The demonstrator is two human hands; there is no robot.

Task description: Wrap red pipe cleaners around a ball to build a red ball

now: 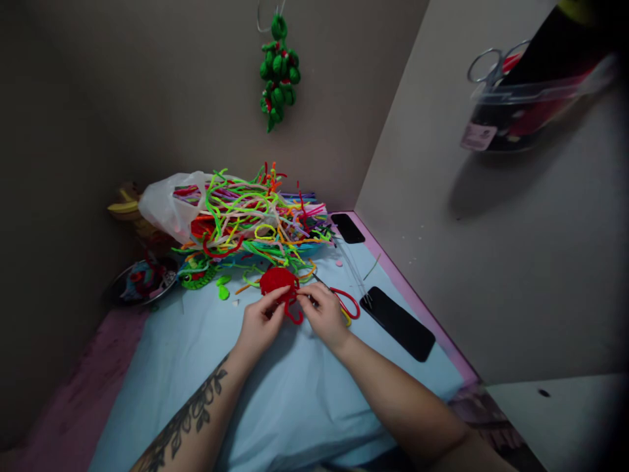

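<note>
A red fuzzy piece that looks made of pipe cleaners [278,280] is held between my hands above the light blue cloth. My left hand [263,320] pinches its lower edge from the left. From the right, my right hand [322,311] has its thumb and fingertips pressed together at the piece's right edge, where thin red strands stick out. A red loop [295,318] hangs below between the two hands. Scissors with a red and a yellow handle [352,303] lie just beyond my right hand, partly hidden by it.
A heap of colourful pipe cleaners [260,216] spills from a white plastic bag [170,200] at the back. A bowl [142,298] stands left. Black phones [398,324] lie right, beside long thin wires [354,269]. A clear bin [521,118] hangs on the right wall; a green ornament [279,72] hangs behind.
</note>
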